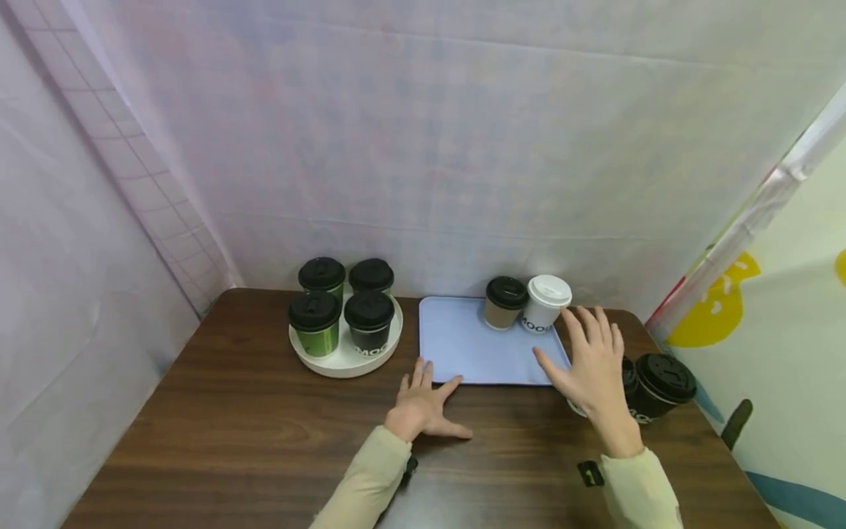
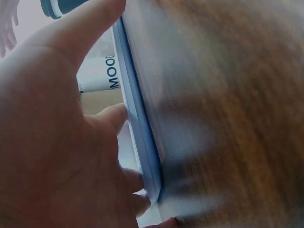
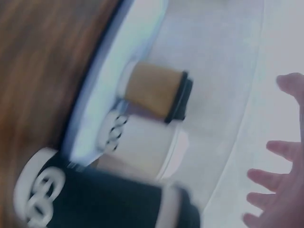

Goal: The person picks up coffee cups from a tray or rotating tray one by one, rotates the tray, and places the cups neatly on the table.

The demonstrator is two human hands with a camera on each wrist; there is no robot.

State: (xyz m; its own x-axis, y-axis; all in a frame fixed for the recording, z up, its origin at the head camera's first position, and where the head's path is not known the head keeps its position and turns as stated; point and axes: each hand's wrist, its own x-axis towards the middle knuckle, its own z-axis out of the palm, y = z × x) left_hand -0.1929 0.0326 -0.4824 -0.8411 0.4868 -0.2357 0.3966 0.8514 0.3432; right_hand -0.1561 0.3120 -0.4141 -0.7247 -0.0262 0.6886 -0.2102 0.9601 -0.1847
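Tray (image 1: 456, 342): lay just right of frame center, bore brown cup (image 1: 501, 314), white cup (image 1: 543, 303) at back. Left hand (image 1: 424, 408): touched near edge, fingers splayed, probably for steadying. Right hand (image 1: 590, 367): fingers spread, gripped nothing.

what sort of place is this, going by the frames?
Probably a makeshift tabletop recording booth, not a working café: pale sheeting hangs close behind a wood-grain table, where lidded cups stand about, some on a blue tray.

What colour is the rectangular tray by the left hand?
The tray is pale blue; the head view shows it best.
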